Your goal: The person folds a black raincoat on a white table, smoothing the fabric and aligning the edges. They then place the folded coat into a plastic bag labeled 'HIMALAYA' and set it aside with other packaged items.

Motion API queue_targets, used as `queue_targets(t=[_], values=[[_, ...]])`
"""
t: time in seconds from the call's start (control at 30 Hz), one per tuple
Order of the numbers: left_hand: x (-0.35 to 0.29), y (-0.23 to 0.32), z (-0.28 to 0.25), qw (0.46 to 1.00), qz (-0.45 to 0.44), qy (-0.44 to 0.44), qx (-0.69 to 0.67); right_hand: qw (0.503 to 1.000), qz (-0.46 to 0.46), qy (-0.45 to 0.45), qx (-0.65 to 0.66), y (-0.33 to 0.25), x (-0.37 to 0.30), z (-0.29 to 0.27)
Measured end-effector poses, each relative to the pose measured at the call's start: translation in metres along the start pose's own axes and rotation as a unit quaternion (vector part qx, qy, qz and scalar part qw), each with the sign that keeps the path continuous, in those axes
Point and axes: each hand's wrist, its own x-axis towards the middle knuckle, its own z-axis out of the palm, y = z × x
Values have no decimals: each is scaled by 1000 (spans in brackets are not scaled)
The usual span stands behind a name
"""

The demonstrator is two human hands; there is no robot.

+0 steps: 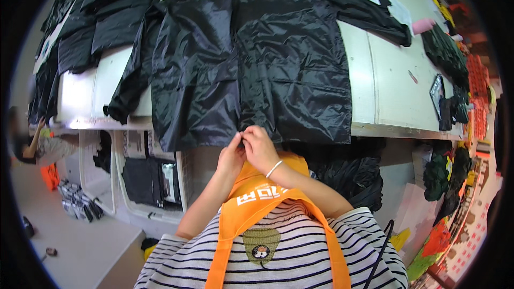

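Note:
A shiny black jacket [292, 69] lies spread on the white table, its sleeves out to both sides and its bottom hem hanging over the near edge. A dark seam or zipper line runs down its middle. My left hand [231, 156] and my right hand [261, 151] meet at the lower end of this line. Both hands pinch the jacket's hem there, fingertips almost touching. The small part between my fingers is too tiny and dark to make out. A white beaded bracelet [274, 168] circles my right wrist.
Folded black garments [115, 18] lie on the table [360, 75] at the left. A pink roll [423, 25] and dark green cloth [447, 48] sit at the right. Below are a white basket [115, 182] and black bundled fabric [356, 179]. Another person [40, 144] is at far left.

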Motion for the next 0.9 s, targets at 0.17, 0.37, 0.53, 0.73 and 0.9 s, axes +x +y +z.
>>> queue_targets(t=[0.17, 0.37, 0.53, 0.73, 0.9], values=[[2, 7, 4, 998, -34, 5, 61, 995, 76, 9, 66, 10, -5, 5], [10, -3, 0, 998, -50, 15, 24, 990, 71, -33, 114, 28, -4, -8], [14, -6, -6, 996, -11, 35, 76, 921, 176, -224, 265, 50, 16, -37], [21, -11, -10, 934, 128, 267, 199, 996, -31, -15, 82, 137, 183, -167], [17, 6, -38, 814, 42, 367, 449, 907, 173, 114, -367, 257, 324, -292]])
